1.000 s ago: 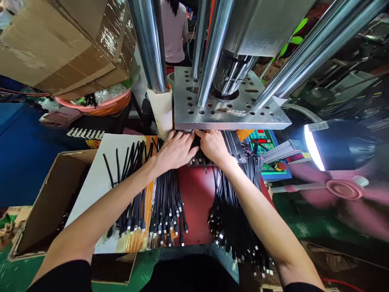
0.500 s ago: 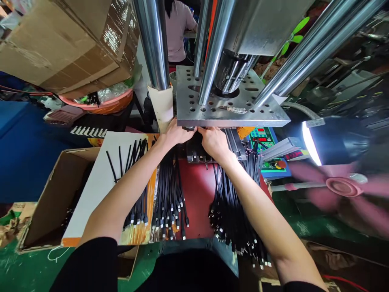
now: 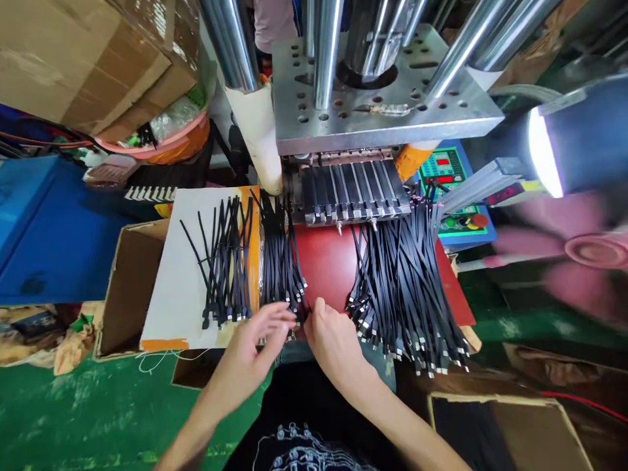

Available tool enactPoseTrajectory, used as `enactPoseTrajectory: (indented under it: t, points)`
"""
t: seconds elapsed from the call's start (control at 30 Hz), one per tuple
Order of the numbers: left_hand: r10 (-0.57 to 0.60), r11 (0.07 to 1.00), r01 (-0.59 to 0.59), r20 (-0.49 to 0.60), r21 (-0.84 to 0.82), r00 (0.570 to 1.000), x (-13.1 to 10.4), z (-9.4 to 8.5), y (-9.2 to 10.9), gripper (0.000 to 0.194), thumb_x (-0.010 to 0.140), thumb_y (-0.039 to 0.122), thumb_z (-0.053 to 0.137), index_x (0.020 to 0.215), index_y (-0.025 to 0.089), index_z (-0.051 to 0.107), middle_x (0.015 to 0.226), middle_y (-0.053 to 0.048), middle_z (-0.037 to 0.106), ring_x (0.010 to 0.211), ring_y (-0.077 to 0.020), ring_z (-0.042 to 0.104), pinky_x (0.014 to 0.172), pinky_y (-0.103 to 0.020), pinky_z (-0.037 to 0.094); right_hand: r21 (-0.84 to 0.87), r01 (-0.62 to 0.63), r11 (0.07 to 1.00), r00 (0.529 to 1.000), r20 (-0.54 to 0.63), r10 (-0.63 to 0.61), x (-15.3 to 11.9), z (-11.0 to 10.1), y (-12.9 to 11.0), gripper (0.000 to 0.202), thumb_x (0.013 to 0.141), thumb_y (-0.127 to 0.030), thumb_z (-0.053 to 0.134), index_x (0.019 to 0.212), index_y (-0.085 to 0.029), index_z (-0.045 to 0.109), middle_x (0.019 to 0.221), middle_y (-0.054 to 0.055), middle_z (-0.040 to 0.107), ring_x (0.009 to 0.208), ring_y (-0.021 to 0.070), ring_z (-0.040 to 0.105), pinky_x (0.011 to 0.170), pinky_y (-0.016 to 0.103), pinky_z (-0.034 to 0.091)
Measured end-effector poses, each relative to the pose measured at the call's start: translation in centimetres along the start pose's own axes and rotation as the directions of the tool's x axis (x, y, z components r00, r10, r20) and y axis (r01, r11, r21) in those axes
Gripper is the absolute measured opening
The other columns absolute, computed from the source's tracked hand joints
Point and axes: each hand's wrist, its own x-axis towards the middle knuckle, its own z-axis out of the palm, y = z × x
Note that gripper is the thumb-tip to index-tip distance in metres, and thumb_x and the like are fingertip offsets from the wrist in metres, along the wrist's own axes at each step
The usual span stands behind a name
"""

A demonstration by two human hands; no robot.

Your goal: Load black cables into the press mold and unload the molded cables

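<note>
My left hand (image 3: 265,337) is above the near table edge, its fingers apart and holding nothing I can see, close to the plug ends of the middle bundle of black cables (image 3: 279,261). Beside it, my right hand (image 3: 334,340) is closed in a pinch over the red tabletop (image 3: 328,261). A small dark bit shows at its fingertips, too hidden to name. Ahead, a slotted metal mold block (image 3: 356,190) holds several black pieces side by side under the steel press plate (image 3: 387,124). A larger bundle of black cables (image 3: 407,281) fans out at the right.
More black cables (image 3: 228,261) lie on a white board (image 3: 171,281) at the left, next to an open cardboard box (image 3: 132,288). A control panel (image 3: 454,190), a bright lamp (image 3: 544,150) and a spinning pink fan (image 3: 593,252) stand right. A person (image 3: 275,23) is behind the press.
Both hands have drawn back from under the press plate to the table's near edge, uncovering the mold block. The left fingers have spread. The view has tilted downward.
</note>
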Motion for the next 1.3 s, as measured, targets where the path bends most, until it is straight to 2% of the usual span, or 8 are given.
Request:
enactPoseTrajectory:
  t: [0.13,0.23,0.37,0.53,0.73,0.97,1.13,1.3]
  points:
    - [-0.208,0.788,0.205,0.063,-0.580,0.976,-0.9,4.4,-1.3,0.058,0.094,0.050,0.079,0.141,0.021,0.065,0.122,-0.013,0.079,0.122,-0.0282,0.072,0.110,-0.043,0.055,0.305,0.284,0.909,0.939,0.106,-0.329,-3.1,-2.5,4.2,0.009,0.096,-0.014,0.067,0.089,-0.019,0.067,0.082,0.002,0.078,0.073,0.0179,0.075,0.063,0.024,0.044]
    - [-0.181,0.756,0.174,0.054,-0.632,0.982,1.0,7.0,-1.0,0.048,0.095,0.057,0.076,0.120,0.015,0.076,0.076,-0.004,0.076,0.084,-0.0228,0.076,0.092,-0.038,0.059,0.141,0.048,0.989,0.994,-0.107,-0.032,-3.9,-3.9,7.3,0.015,0.102,-0.030,0.066,0.091,-0.020,0.068,0.080,0.004,0.075,0.069,0.0192,0.072,0.060,0.026,0.040]
    - [-0.047,0.932,0.084,0.112,-0.353,0.993,3.2,8.2,-0.6,0.053,0.099,0.065,0.064,0.107,0.014,0.078,0.080,-0.008,0.081,0.085,-0.0255,0.078,0.093,-0.039,0.059,-0.154,-0.337,0.929,0.905,-0.326,0.274,-1.4,-4.5,8.7,0.020,0.106,-0.028,0.053,0.097,-0.015,0.066,0.091,0.012,0.075,0.070,0.0240,0.073,0.055,0.030,0.034]
    - [-0.066,0.904,0.124,0.151,-0.410,0.986,5.7,9.3,-0.2,0.059,0.091,0.068,0.073,0.111,0.012,0.077,0.102,-0.015,0.085,0.098,-0.0301,0.081,0.104,-0.045,0.057,0.146,0.023,0.989,0.904,-0.425,0.042,-1.6,-3.6,9.5,0.021,0.101,-0.027,0.055,0.081,-0.020,0.059,0.071,0.003,0.066,0.065,0.0199,0.065,0.060,0.029,0.039]
    - [-0.048,0.654,0.248,0.288,-0.715,0.956,5.4,9.6,1.8,0.048,0.083,0.059,0.086,0.101,0.015,0.078,0.085,-0.009,0.083,0.076,-0.0218,0.078,0.083,-0.033,0.061,0.714,0.247,0.655,0.967,-0.138,-0.215,-5.9,-2.2,10.2,0.030,0.098,-0.037,0.063,0.073,-0.020,0.060,0.060,-0.004,0.052,0.055,0.0119,0.044,0.053,0.025,0.034]
    - [0.031,0.960,0.090,0.420,-0.264,0.907,0.6,7.9,1.3,0.048,0.106,0.060,0.056,0.099,0.018,0.077,0.087,-0.009,0.083,0.078,-0.0240,0.079,0.082,-0.035,0.061,0.915,0.332,0.231,0.941,-0.337,-0.020,-2.7,-3.6,8.3,0.035,0.095,-0.052,0.069,0.091,-0.018,0.077,0.073,0.000,0.062,0.056,0.0106,0.047,0.050,0.024,0.040]
    - [0.201,0.976,-0.210,0.132,0.058,0.971,2.3,5.9,3.7,0.035,0.101,0.046,0.070,0.128,0.025,0.076,0.126,-0.008,0.079,0.115,-0.0273,0.074,0.103,-0.038,0.057,0.823,0.469,0.321,0.872,-0.489,-0.021,-2.0,-2.5,6.4,0.041,0.099,-0.048,0.067,0.070,-0.019,0.071,0.071,0.001,0.060,0.059,0.0120,0.049,0.053,0.025,0.041]
    - [0.488,0.863,-0.501,0.147,0.063,0.860,5.5,4.4,7.6,0.019,0.102,0.034,0.070,0.096,0.023,0.085,0.097,-0.006,0.079,0.088,-0.0202,0.073,0.084,-0.032,0.059,0.667,0.590,0.455,0.787,-0.601,-0.138,-2.9,-1.6,6.6,0.031,0.105,-0.033,0.060,0.082,-0.022,0.078,0.085,0.006,0.071,0.080,0.0189,0.066,0.074,0.030,0.054]
